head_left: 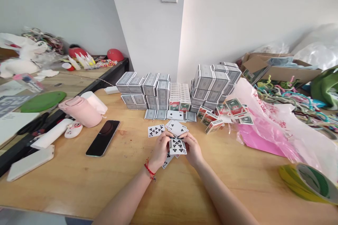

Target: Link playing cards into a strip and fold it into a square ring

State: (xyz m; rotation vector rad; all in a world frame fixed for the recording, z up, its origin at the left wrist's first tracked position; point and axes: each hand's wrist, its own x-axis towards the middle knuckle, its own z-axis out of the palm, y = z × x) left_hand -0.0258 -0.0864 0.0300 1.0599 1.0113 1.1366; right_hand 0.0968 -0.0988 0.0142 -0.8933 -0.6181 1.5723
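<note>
Both my hands meet over the middle of the wooden table, closed on a playing card (pixel 177 146) with black clubs facing up. My left hand (pixel 161 150), with a red bracelet at the wrist, grips its left edge. On the opposite edge is my right hand (pixel 193 148), thumb and fingers pinched. Whether more cards lie beneath it in the grip I cannot tell. Loose cards (pixel 176 127) lie just beyond the fingertips, and an eight of clubs (pixel 156 130) lies to the left. Another card (pixel 167 161) pokes out below my hands. A row of cards (pixel 174 115) lies farther back.
Stacked decks (pixel 211 84) rise at the back, with card boxes (pixel 211 121) fallen in front. On the left are a phone (pixel 102 138) and a pink pouch (pixel 80 110). Pink plastic wrapping (pixel 266 126) and a tape roll (pixel 307 182) occupy the right.
</note>
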